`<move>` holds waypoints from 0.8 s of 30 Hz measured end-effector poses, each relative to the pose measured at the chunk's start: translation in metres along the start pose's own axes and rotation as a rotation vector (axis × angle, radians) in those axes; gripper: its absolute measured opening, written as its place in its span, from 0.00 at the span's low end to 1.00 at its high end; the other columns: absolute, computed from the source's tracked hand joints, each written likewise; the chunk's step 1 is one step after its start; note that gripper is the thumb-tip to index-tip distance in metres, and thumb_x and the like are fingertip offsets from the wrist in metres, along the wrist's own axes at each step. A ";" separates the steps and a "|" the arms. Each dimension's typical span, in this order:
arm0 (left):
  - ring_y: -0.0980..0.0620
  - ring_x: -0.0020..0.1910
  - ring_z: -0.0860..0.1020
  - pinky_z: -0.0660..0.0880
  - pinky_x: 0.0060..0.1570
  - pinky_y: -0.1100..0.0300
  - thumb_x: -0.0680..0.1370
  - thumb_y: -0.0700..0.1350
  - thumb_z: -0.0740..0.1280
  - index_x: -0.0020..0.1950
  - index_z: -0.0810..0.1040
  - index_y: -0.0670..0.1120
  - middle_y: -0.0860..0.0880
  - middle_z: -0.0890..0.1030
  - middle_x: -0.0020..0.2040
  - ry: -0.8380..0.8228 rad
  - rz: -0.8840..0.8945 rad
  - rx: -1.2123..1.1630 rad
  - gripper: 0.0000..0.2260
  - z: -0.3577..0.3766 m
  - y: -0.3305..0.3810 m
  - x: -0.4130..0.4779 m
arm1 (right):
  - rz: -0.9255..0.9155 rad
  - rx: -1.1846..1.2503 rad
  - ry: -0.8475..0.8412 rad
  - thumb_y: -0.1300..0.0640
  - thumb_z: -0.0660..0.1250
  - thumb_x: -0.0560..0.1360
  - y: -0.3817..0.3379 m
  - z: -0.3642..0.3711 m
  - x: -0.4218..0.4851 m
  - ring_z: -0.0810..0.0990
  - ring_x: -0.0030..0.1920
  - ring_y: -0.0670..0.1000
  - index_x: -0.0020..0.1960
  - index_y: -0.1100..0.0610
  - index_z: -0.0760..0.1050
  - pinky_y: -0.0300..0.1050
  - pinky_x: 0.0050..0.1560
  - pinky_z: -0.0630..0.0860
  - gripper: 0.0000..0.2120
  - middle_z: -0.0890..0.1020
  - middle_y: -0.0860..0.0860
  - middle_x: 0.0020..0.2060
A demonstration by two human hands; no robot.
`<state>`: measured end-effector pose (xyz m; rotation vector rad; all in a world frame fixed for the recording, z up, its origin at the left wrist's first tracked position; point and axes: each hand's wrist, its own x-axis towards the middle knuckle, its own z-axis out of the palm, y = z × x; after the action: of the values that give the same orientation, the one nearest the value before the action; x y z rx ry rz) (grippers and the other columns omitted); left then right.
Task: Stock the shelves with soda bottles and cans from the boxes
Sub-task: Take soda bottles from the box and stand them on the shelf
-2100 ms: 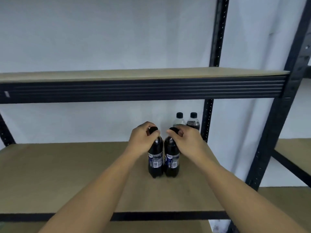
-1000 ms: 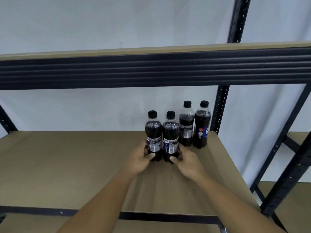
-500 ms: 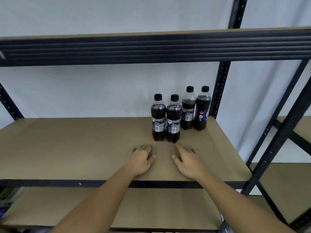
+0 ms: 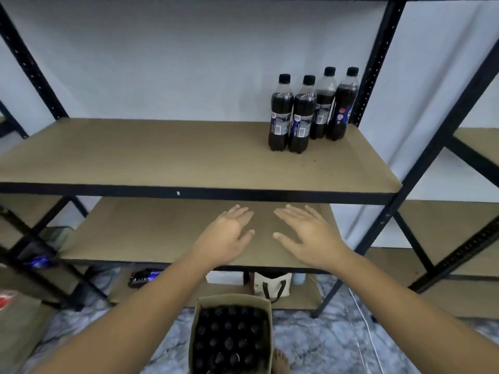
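Several dark soda bottles (image 4: 302, 114) with black caps stand upright at the back right of the tan shelf (image 4: 162, 157). My left hand (image 4: 226, 236) and my right hand (image 4: 307, 236) hang in front of the rack, below that shelf's front edge, palms down with fingers spread and nothing in them. On the floor beneath them an open cardboard box (image 4: 232, 300) holds several black-capped bottles (image 4: 229, 338).
A lower shelf board (image 4: 151, 233) lies behind my hands. Black uprights (image 4: 375, 60) frame the rack, and a second rack (image 4: 459, 230) stands to the right. A white tote bag (image 4: 272, 286) and a dark packet (image 4: 143, 276) lie under the rack. A bare foot (image 4: 279, 363) is beside the box.
My hands have let go of the two front bottles and drawn back and down, off the shelf. The view has tilted down, showing the lower shelf and the box on the floor.
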<state>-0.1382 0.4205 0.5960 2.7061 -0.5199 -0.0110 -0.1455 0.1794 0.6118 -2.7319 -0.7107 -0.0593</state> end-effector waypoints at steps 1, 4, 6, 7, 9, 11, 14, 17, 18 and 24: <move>0.50 0.82 0.55 0.50 0.78 0.59 0.85 0.51 0.61 0.82 0.61 0.45 0.47 0.61 0.82 -0.021 -0.010 -0.006 0.26 0.006 -0.001 -0.015 | -0.011 0.011 -0.024 0.39 0.57 0.82 -0.008 0.006 -0.009 0.59 0.79 0.45 0.80 0.50 0.63 0.48 0.80 0.50 0.29 0.67 0.46 0.77; 0.48 0.80 0.61 0.55 0.75 0.62 0.83 0.49 0.64 0.79 0.67 0.44 0.45 0.67 0.79 -0.105 -0.054 -0.052 0.25 0.030 -0.005 -0.053 | -0.002 0.033 -0.132 0.42 0.61 0.82 -0.023 0.031 -0.029 0.64 0.78 0.49 0.79 0.51 0.64 0.47 0.77 0.58 0.28 0.70 0.49 0.76; 0.47 0.76 0.68 0.62 0.73 0.60 0.82 0.50 0.65 0.76 0.71 0.44 0.46 0.72 0.76 -0.164 -0.107 -0.080 0.23 0.051 -0.012 -0.073 | 0.026 0.043 -0.194 0.43 0.62 0.82 -0.028 0.055 -0.040 0.69 0.75 0.52 0.78 0.52 0.66 0.47 0.73 0.65 0.28 0.72 0.50 0.74; 0.46 0.74 0.70 0.66 0.72 0.57 0.82 0.52 0.66 0.76 0.71 0.46 0.46 0.73 0.75 -0.202 -0.143 -0.095 0.24 0.062 -0.016 -0.083 | 0.040 0.052 -0.235 0.43 0.63 0.81 -0.028 0.069 -0.045 0.70 0.74 0.52 0.78 0.52 0.66 0.48 0.72 0.67 0.28 0.73 0.50 0.74; 0.45 0.69 0.75 0.73 0.67 0.52 0.81 0.54 0.65 0.77 0.70 0.49 0.46 0.76 0.72 -0.280 -0.214 -0.119 0.25 0.091 -0.025 -0.097 | 0.075 0.065 -0.347 0.41 0.62 0.81 -0.027 0.100 -0.053 0.70 0.73 0.53 0.79 0.52 0.65 0.49 0.70 0.70 0.29 0.72 0.50 0.74; 0.45 0.62 0.79 0.77 0.59 0.50 0.81 0.55 0.65 0.75 0.73 0.50 0.46 0.82 0.63 -0.349 -0.269 -0.148 0.22 0.123 -0.035 -0.109 | 0.124 0.091 -0.449 0.38 0.61 0.79 -0.022 0.138 -0.062 0.74 0.70 0.54 0.78 0.49 0.67 0.51 0.64 0.74 0.30 0.75 0.50 0.71; 0.47 0.61 0.79 0.76 0.60 0.52 0.82 0.56 0.65 0.76 0.71 0.49 0.47 0.81 0.65 -0.432 -0.353 -0.275 0.24 0.179 -0.048 -0.123 | 0.211 0.210 -0.590 0.30 0.55 0.71 -0.005 0.212 -0.081 0.79 0.63 0.53 0.76 0.47 0.69 0.52 0.59 0.78 0.38 0.80 0.49 0.66; 0.47 0.63 0.78 0.75 0.59 0.56 0.82 0.54 0.66 0.78 0.69 0.48 0.46 0.79 0.67 -0.466 -0.502 -0.380 0.25 0.242 -0.068 -0.136 | 0.315 0.310 -0.720 0.37 0.64 0.75 0.010 0.287 -0.100 0.79 0.64 0.52 0.75 0.48 0.71 0.49 0.63 0.76 0.32 0.78 0.48 0.69; 0.47 0.61 0.78 0.75 0.57 0.57 0.81 0.54 0.66 0.76 0.71 0.48 0.45 0.80 0.64 -0.473 -0.546 -0.413 0.24 0.268 -0.077 -0.140 | 0.347 0.338 -0.746 0.41 0.67 0.77 0.016 0.310 -0.104 0.78 0.65 0.52 0.75 0.49 0.71 0.48 0.64 0.75 0.29 0.77 0.49 0.69; 0.46 0.61 0.79 0.75 0.59 0.53 0.79 0.50 0.70 0.71 0.76 0.46 0.44 0.83 0.61 -0.476 -0.786 -0.570 0.21 0.432 -0.132 -0.154 | 0.543 0.429 -0.783 0.50 0.68 0.80 0.060 0.473 -0.098 0.77 0.66 0.55 0.79 0.52 0.64 0.45 0.63 0.74 0.30 0.78 0.54 0.67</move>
<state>-0.2688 0.4304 0.1372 2.1494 0.4066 -0.8765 -0.2215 0.2322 0.1338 -2.3680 -0.0853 1.1770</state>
